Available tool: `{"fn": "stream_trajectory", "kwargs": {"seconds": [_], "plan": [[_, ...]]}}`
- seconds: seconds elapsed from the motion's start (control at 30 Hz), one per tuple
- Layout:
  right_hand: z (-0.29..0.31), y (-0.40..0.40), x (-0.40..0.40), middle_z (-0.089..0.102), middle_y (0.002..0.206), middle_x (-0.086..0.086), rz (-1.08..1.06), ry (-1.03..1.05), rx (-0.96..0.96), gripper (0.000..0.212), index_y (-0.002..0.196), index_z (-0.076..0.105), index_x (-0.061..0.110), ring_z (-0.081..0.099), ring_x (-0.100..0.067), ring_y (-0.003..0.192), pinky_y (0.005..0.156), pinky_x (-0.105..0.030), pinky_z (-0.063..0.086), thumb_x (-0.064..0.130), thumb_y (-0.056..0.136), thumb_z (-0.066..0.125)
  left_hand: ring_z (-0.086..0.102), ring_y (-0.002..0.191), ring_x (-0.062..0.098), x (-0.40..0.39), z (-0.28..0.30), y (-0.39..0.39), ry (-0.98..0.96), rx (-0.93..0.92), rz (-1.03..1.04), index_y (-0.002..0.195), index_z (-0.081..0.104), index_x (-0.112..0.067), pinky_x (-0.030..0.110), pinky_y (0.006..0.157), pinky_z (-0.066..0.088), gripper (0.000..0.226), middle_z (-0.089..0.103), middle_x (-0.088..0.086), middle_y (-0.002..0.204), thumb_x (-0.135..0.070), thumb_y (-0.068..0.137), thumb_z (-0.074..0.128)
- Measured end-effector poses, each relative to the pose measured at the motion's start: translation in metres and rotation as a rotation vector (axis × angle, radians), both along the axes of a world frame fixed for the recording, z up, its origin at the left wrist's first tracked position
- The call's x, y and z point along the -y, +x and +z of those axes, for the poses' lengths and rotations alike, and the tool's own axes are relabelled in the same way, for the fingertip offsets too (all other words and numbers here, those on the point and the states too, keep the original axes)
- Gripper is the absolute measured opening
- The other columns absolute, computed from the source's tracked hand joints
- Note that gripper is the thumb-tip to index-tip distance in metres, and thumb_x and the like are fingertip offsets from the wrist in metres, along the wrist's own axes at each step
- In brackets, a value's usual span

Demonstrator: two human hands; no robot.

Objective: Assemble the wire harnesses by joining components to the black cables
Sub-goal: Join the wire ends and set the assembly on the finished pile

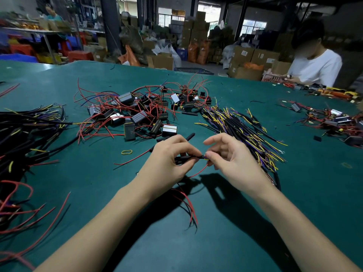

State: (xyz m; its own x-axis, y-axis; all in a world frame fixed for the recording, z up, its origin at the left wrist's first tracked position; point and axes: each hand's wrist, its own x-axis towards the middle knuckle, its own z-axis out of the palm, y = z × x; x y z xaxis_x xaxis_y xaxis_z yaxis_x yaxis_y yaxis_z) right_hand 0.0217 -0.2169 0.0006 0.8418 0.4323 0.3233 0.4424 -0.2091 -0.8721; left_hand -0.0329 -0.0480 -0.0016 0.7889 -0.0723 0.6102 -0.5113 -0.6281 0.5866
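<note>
Both my hands meet over the middle of the green table (225, 222). My left hand (167, 163) grips a black cable (189, 157) between thumb and fingers. My right hand (229, 158) pinches the cable's end, where yellow and purple wire tips show. A red wire (198, 172) loops down from the joint, and more red wires trail below my hands. A black sleeve (189, 136) sticks up behind my left hand.
A heap of black and grey modules with red wires (135, 112) lies ahead. Black cables with yellow and purple ends (241, 126) pile to the right, finished bundles (21, 134) to the left. A yellow rubber band (126, 152) lies nearby. A person (314, 67) works at the far right.
</note>
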Motion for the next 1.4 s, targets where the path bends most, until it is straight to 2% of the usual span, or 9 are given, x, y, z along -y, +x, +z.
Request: {"fn": "stream_trajectory", "kwargs": {"seconds": [0.2,0.37,0.53,0.63,0.7,0.8,0.97,1.1,1.4], "plan": [[0.006,-0.001,0.004,0.066,0.078,-0.001,0.024,-0.063,0.007,0.019,0.094,0.06,0.02,0.061,-0.01,0.066,0.065,-0.019,0.048,0.002,0.088,0.063,0.063,0.081,0.017,-0.003,-0.002,0.002,0.02,0.023,0.042,0.091,0.075,-0.016,0.039,0.076,0.05,0.009,0.064,0.001,0.086,-0.012,0.084,0.071],[0.006,0.0,0.012,0.067,0.071,0.002,-0.035,-0.282,0.252,0.012,0.083,0.068,0.017,0.054,0.001,0.06,0.06,-0.006,0.037,0.005,0.082,0.07,0.062,0.078,0.012,-0.006,-0.002,0.004,-0.057,-0.079,0.076,0.088,0.073,-0.016,0.013,0.069,0.041,0.008,0.068,-0.001,0.083,-0.01,0.087,0.067],[0.006,0.002,0.014,0.067,0.082,0.007,-0.049,-0.446,0.485,0.006,0.088,0.072,0.018,0.062,-0.015,0.078,0.075,-0.037,0.049,0.013,0.086,0.069,0.062,0.072,0.008,-0.007,0.0,0.003,-0.101,-0.146,0.029,0.085,0.075,-0.014,0.013,0.068,0.043,0.01,0.068,0.001,0.079,-0.006,0.085,0.068],[0.007,-0.002,0.013,0.068,0.083,0.009,-0.056,-0.507,0.582,0.006,0.089,0.073,0.021,0.061,-0.014,0.079,0.077,-0.038,0.042,0.018,0.087,0.068,0.059,0.079,0.015,-0.007,0.0,0.002,-0.079,-0.162,0.018,0.083,0.075,-0.019,0.022,0.076,0.045,0.01,0.066,0.002,0.081,-0.01,0.084,0.07],[0.007,-0.003,0.012,0.068,0.082,0.01,-0.061,-0.511,0.616,0.007,0.088,0.073,0.022,0.058,-0.009,0.077,0.076,-0.038,0.039,0.018,0.087,0.068,0.059,0.08,0.014,-0.008,0.001,0.002,-0.086,-0.182,-0.001,0.082,0.074,-0.022,0.016,0.075,0.041,0.013,0.066,0.002,0.082,-0.011,0.084,0.07],[0.008,-0.002,0.012,0.068,0.079,0.01,-0.032,-0.477,0.55,0.008,0.088,0.074,0.02,0.061,-0.014,0.076,0.078,-0.045,0.044,0.017,0.088,0.067,0.059,0.077,0.008,-0.008,0.002,0.002,-0.102,-0.203,-0.005,0.083,0.076,-0.019,0.008,0.071,0.036,0.009,0.067,0.002,0.083,-0.012,0.084,0.07],[0.009,0.0,0.015,0.06,0.069,0.019,-0.046,-0.48,0.474,0.01,0.088,0.074,0.021,0.062,-0.016,0.073,0.082,-0.048,0.046,0.021,0.09,0.064,0.057,0.074,0.011,-0.018,0.013,0.001,-0.079,-0.142,0.03,0.08,0.072,-0.015,0.017,0.07,0.041,0.004,0.065,-0.001,0.078,-0.018,0.083,0.072],[0.01,0.001,0.017,0.067,0.067,0.007,-0.071,-0.489,0.401,0.011,0.085,0.074,0.022,0.061,-0.019,0.069,0.082,-0.04,0.047,0.024,0.089,0.064,0.052,0.064,0.009,-0.029,0.025,-0.004,0.029,-0.228,-0.026,0.069,0.068,-0.025,0.017,0.06,0.041,0.013,0.063,-0.01,0.069,-0.023,0.075,0.079],[0.014,-0.001,0.017,0.064,0.061,0.011,-0.089,-0.471,0.248,0.015,0.076,0.073,0.022,0.056,-0.008,0.063,0.065,-0.029,0.047,0.029,0.086,0.063,0.057,0.072,0.009,-0.028,0.024,-0.004,0.249,-0.208,0.004,0.08,0.073,-0.02,0.036,0.071,0.049,0.005,0.065,-0.005,0.078,-0.021,0.078,0.077]]}}
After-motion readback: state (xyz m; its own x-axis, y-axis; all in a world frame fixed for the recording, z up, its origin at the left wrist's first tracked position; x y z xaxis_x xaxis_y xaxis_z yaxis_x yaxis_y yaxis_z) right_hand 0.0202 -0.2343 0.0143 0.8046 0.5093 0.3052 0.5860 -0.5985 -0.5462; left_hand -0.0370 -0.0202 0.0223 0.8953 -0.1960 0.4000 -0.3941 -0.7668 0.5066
